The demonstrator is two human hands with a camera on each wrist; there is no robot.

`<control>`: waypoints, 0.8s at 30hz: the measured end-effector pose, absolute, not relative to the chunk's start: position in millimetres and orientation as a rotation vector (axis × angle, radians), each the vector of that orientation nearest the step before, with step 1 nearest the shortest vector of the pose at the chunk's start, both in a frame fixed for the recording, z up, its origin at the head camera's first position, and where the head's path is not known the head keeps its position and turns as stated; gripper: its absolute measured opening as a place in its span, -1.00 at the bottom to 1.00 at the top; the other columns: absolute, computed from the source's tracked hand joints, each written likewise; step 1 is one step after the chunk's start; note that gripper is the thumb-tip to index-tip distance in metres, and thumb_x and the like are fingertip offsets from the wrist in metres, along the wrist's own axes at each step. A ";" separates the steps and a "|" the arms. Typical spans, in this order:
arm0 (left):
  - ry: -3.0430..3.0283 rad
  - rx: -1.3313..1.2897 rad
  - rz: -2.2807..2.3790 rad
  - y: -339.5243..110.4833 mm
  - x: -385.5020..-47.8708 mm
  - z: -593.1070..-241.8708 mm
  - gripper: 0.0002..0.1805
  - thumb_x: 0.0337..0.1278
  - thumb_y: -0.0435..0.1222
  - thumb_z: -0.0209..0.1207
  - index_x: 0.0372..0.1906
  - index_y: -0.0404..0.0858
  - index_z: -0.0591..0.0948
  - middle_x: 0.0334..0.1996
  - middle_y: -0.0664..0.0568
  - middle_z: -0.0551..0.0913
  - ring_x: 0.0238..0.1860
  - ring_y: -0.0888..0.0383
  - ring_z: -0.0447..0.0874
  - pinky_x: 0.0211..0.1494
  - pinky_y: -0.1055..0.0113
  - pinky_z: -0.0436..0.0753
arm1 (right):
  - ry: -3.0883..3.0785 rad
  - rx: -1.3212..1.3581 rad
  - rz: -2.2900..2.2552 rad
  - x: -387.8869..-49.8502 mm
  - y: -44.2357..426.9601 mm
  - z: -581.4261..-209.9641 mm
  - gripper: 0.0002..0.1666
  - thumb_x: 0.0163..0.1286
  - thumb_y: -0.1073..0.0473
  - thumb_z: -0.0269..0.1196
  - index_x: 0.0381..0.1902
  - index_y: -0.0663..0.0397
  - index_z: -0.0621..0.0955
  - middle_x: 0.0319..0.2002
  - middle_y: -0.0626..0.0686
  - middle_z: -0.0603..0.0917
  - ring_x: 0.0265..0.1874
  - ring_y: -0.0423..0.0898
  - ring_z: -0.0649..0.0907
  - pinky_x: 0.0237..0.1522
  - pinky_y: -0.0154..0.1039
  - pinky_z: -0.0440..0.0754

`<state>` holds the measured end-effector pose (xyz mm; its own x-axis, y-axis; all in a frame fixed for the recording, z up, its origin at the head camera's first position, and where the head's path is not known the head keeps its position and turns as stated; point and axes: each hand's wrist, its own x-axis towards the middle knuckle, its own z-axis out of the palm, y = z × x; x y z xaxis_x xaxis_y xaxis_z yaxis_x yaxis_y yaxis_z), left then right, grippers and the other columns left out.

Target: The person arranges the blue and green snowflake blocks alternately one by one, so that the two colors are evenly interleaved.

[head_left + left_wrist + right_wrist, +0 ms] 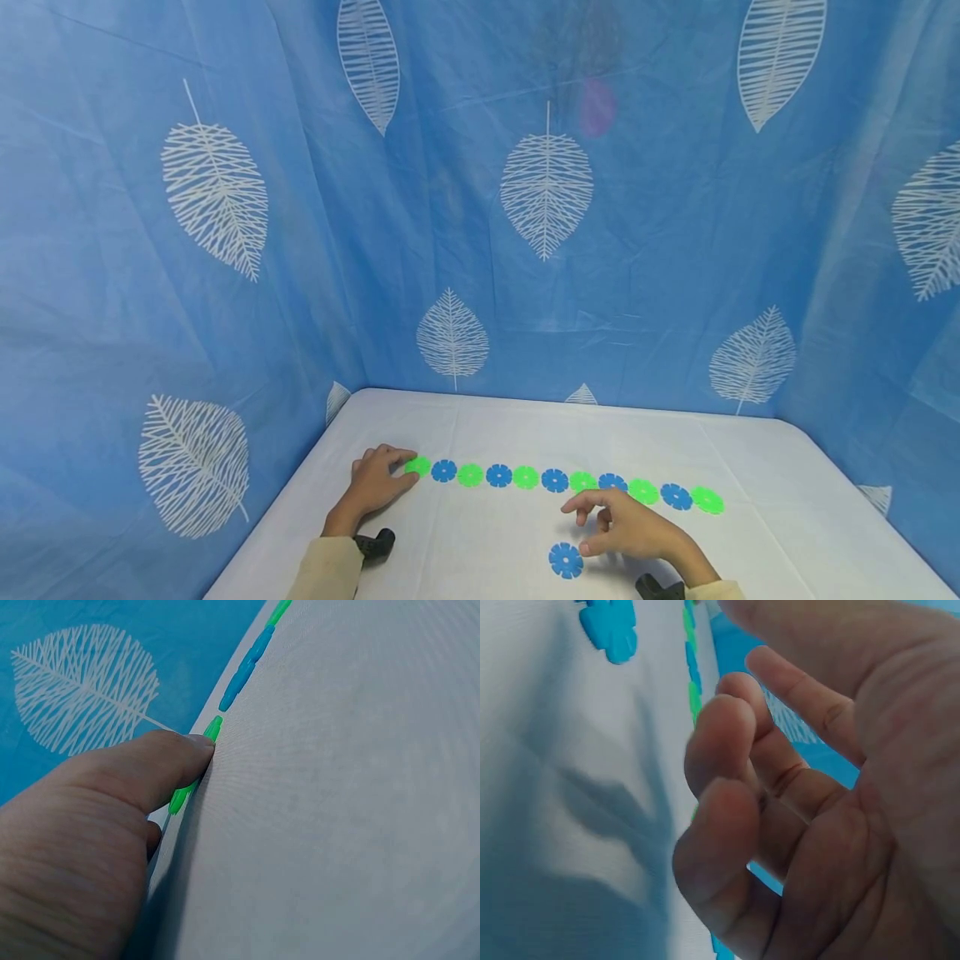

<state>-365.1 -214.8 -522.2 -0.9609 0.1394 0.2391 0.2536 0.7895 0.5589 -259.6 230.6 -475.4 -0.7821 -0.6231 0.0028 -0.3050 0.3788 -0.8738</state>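
Observation:
A row of alternating green and blue notched plastic discs lies across the white table. My left hand (372, 481) holds the green disc (418, 467) at the row's left end between thumb and fingers. In the left wrist view the thumb (169, 761) rests against that disc's edge; the other fingers are mostly hidden. Nearer the front, a single blue disc (566, 561) lies apart from the row. Just right of it hovers my right hand (626, 527), fingers loosely bent and nothing in them. The right wrist view shows the fingers (724, 739) above the cloth.
The row continues with a blue disc (444, 471) on the left and ends at a green disc (707, 500) on the right. A blue curtain (637, 333) with white leaf prints stands behind and beside the white table (465, 542).

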 end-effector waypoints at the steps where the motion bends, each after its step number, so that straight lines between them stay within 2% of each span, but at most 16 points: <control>1: -2.793 -0.311 -0.912 -214.7 -365.0 -522.2 -0.58 0.03 -0.03 0.42 0.06 0.06 0.72 -0.07 0.12 0.64 0.03 0.09 0.46 0.08 0.02 0.25 | 2.307 -0.809 -1.367 -259.8 230.2 -476.7 -0.46 0.30 0.22 0.39 0.22 0.20 0.57 -0.08 0.24 0.57 -0.59 -0.32 0.44 -0.48 -0.35 0.50; 10: -2.794 -0.300 -0.918 -213.1 -363.5 -520.4 -0.59 0.04 -0.04 0.41 0.05 0.05 0.72 -0.07 0.12 0.64 0.03 0.07 0.46 0.09 0.02 0.24 | 2.325 -0.848 -1.335 -261.2 229.0 -489.9 -0.44 0.23 0.15 0.45 0.19 0.13 0.60 -0.16 0.17 0.61 -0.62 -0.36 0.38 -0.53 -0.43 0.42; 18: -2.789 -0.305 -0.914 -213.2 -364.2 -519.3 -0.59 0.05 -0.03 0.41 0.06 0.05 0.72 -0.06 0.10 0.64 0.05 0.05 0.47 0.06 0.02 0.24 | 2.391 -0.873 -1.291 -260.8 226.2 -494.9 -0.43 0.19 0.09 0.49 0.15 0.05 0.63 -0.19 0.10 0.62 -0.63 -0.40 0.37 -0.53 -0.43 0.43; 24: -2.802 -0.296 -0.882 -215.0 -365.7 -522.1 -0.58 0.06 -0.02 0.39 0.07 0.05 0.72 -0.06 0.12 0.64 0.06 0.05 0.47 0.06 0.04 0.24 | 2.433 -0.894 -1.247 -259.5 223.0 -495.9 -0.41 0.13 0.03 0.52 0.12 -0.01 0.65 -0.20 0.04 0.63 -0.55 -0.39 0.39 -0.43 -0.39 0.46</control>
<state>-365.7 -215.0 -522.1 -0.9622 0.1320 0.2381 0.2446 0.8030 0.5434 -259.5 223.0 -495.9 -0.7752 -0.6303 0.0435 -0.4033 0.4406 -0.8020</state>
